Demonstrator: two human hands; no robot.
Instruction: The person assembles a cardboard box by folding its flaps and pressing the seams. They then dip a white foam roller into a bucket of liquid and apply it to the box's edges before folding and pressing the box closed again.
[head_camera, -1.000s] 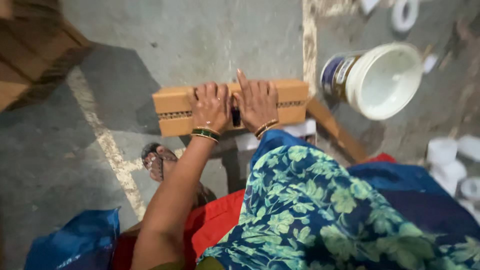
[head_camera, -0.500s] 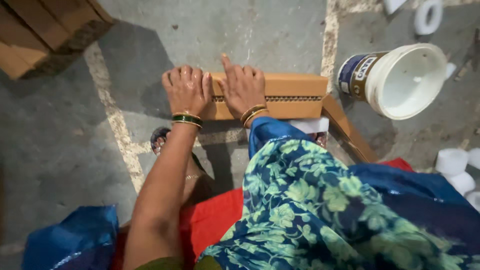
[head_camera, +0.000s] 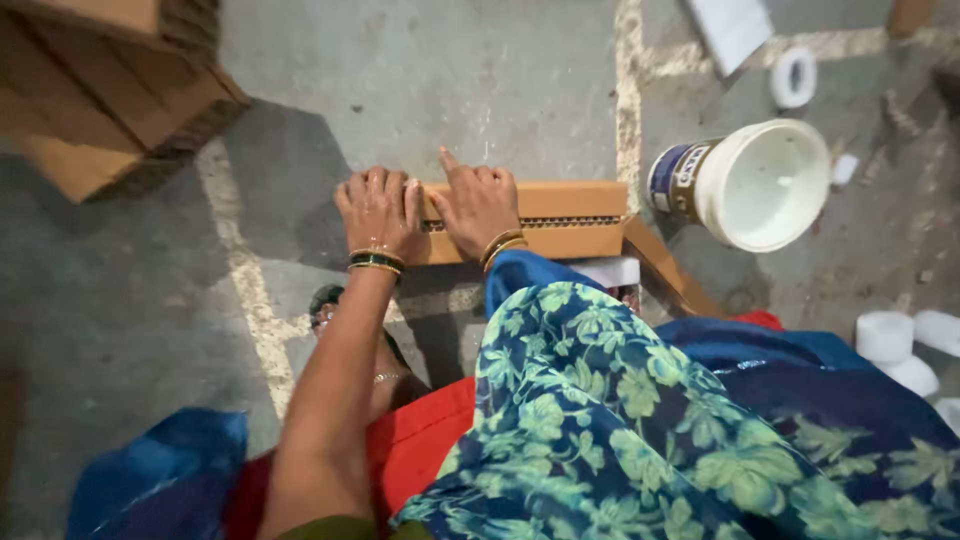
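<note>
A flat brown cardboard box (head_camera: 560, 215) lies on the concrete floor in front of me, its corrugated edge facing up. My left hand (head_camera: 378, 212) presses flat on the box's left end, fingers together, bangles at the wrist. My right hand (head_camera: 478, 205) lies flat on the box just beside it, index finger stretched out. Neither hand grips anything. My blue floral garment (head_camera: 620, 420) hides the box's near side.
A white bucket (head_camera: 752, 185) lies tipped on its side right of the box. Stacked brown cartons (head_camera: 110, 90) fill the top left. White tape rolls (head_camera: 795, 77) and white cups (head_camera: 900, 345) sit at the right. A sandalled foot (head_camera: 330, 305) rests below the box.
The view has shifted, so box and hands sit lower and more central. Both hands stay pressed on the box's left part, the left hand now reaching its end.
</note>
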